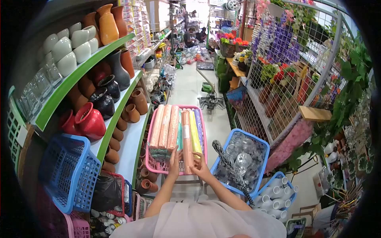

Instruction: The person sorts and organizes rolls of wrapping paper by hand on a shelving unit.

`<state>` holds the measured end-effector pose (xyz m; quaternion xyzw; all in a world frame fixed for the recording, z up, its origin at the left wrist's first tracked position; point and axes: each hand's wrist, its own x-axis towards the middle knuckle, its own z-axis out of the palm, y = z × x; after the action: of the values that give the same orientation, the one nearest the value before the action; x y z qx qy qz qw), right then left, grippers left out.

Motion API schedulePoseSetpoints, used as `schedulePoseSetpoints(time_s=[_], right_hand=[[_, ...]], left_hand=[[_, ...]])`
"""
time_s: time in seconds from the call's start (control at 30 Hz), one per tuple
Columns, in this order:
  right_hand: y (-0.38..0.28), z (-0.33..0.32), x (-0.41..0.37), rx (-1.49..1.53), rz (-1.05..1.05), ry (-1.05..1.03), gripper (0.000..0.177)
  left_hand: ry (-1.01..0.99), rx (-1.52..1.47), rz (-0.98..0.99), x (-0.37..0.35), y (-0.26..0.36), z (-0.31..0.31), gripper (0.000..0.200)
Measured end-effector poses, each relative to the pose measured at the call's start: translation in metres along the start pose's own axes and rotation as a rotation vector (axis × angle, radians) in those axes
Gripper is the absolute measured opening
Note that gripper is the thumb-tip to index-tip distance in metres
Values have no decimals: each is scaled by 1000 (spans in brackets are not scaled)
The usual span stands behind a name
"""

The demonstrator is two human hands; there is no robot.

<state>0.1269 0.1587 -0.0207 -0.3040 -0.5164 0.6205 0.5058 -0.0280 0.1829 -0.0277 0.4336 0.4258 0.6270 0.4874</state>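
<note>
A pink basket holds long wrapped rolls. Several salmon-orange rolls lie on its left side, with green ones under and beside them, and a yellow roll and a purple roll lie on the right. One salmon roll sits on top at the centre, its near end toward me. My left hand is at the left of this roll's near end, fingers apart. On its right side, my right hand curls its fingers against the roll.
Green-edged shelves with vases and bowls rise on the left, above a blue basket. To the right are a blue basket of clear glassware, white vases and a wire rack. Two people are far down the aisle.
</note>
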Motion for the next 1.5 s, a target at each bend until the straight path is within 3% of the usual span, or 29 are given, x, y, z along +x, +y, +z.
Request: schedulePoseSetpoints(time_s=[0.03,0.07,0.1,0.17,0.2,0.3,0.43,0.47,0.57,0.73,0.83,1.0,1.23,1.4,1.5], right_hand=[[0,3,-5,-138,-32,6,62],[0,4,-9,-278,-63,12,63],[-1,6,-11,-277,-59,25,63],[-5,9,-11,-415,-126,-17,64],[-3,10,-9,-429,-169,-20,64],[-2,3,-10,-410,-49,-32,65],[-22,-15,-17,-368,0,-32,43],[-34,-22,-28,-582,-10,57,31],[-41,-65,-58,-792,-71,324,22],[-57,-134,-124,-1093,155,623,20],[-48,-153,-150,-1154,212,651,25],[-32,-145,-151,-1262,377,634,47],[-3,-155,-147,-1206,402,629,49],[-32,-133,-146,-1098,286,697,47],[-42,-123,-139,-977,85,779,40]], left_hand=[[-11,-338,-254,-2,4,6,44],[-149,-381,-313,2,-26,-4,50],[-157,-380,-325,0,-24,-2,50],[-177,-96,-298,-7,-18,2,49],[-163,-104,-286,-11,-1,9,47],[-188,-1,-204,-6,-20,5,53],[-194,3,-132,2,-31,4,42],[-222,20,-158,-4,-17,7,39],[-223,34,-132,-5,-11,12,37],[-257,55,-131,-5,-13,11,38],[-249,44,-161,-4,-13,13,39],[-267,100,-164,-4,-12,13,42],[-245,103,-166,-8,-6,14,39],[-251,88,-158,-8,-11,8,36],[-221,50,-138,-7,-17,7,34]])
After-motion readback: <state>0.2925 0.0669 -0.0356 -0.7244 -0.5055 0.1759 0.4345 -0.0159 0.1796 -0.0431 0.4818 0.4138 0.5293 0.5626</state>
